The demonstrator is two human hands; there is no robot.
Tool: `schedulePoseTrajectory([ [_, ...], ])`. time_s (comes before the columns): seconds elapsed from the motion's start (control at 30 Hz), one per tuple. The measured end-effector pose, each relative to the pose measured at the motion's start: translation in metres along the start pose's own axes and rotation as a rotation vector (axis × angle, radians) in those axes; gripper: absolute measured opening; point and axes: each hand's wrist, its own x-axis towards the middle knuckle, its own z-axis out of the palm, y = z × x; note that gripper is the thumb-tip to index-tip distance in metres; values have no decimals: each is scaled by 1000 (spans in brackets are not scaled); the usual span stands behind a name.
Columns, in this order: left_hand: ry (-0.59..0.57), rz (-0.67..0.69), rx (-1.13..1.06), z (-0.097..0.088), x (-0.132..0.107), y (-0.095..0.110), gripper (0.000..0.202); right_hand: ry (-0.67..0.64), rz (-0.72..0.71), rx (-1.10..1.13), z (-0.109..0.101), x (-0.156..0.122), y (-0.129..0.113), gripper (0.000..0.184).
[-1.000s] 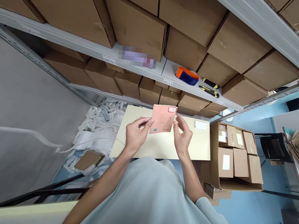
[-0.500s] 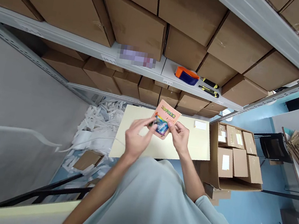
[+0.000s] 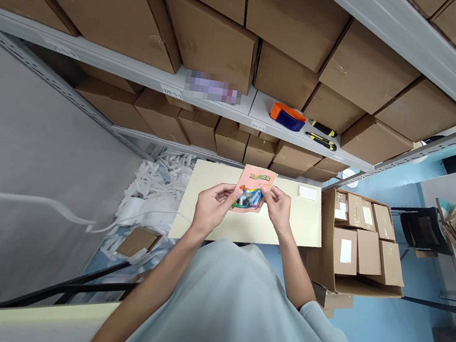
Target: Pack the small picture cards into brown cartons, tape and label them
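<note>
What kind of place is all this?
It looks like a storeroom, maybe part of a warehouse. Cardboard boxes crowd the metal shelves, a big open carton holds smaller boxes, and what look like two box cutters lie on one shelf.

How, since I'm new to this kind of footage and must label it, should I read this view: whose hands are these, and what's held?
There is no machine: these are a person's own bare hands, seen by a camera worn on the head, looking forward and down. The left hand and right hand hold a pink packet by its sides, its colourful picture facing the camera. Below is a pale table with a small white item on it. Beyond stands a shelf of brown boxes; at the right, an open carton holds more.
</note>
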Motion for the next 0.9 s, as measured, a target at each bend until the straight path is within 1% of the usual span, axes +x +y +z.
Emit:
schedulePoseTrajectory([
  [0.07,69,15,-4,1,4,-5,62,96,-41,-37,0,-6,-4,66],
  [0.13,148,74,20,3,7,-8,55,186,-74,-83,5,-15,-9,64],
  [0.17,182,124,48,5,7,-7,49,191,-74,-92,9,-20,-11,62],
  [0.23,219,253,129,12,2,-3,35,132,-48,-63,20,-29,-13,58],
  [0.3,203,389,205,21,-8,1,22,64,-28,-3,31,-34,-14,56],
  [0.33,180,444,231,26,-14,3,19,54,-27,19,36,-35,-15,55],
  [0.4,122,511,254,32,-24,5,16,80,-34,29,39,-33,-16,52],
  [0.47,72,510,262,31,-27,6,16,125,-33,14,36,-27,-17,51],
  [0.53,81,451,277,20,-22,6,21,133,-26,8,27,-22,-20,51],
  [0.6,141,369,290,3,-9,8,32,76,-24,16,17,-19,-25,51],
  [0.63,149,330,288,-6,-2,9,38,36,-23,22,12,-18,-27,50],
  [0.67,127,298,280,-14,4,10,41,-1,-22,28,8,-17,-29,50],
  [0.73,36,263,262,-23,12,12,36,-44,-18,36,2,-14,-32,50],
  [0.8,-29,258,250,-23,10,15,27,-42,-13,26,0,-9,-31,51],
  [0.9,-41,260,224,-11,-3,16,24,-16,1,-30,0,0,-25,56],
])
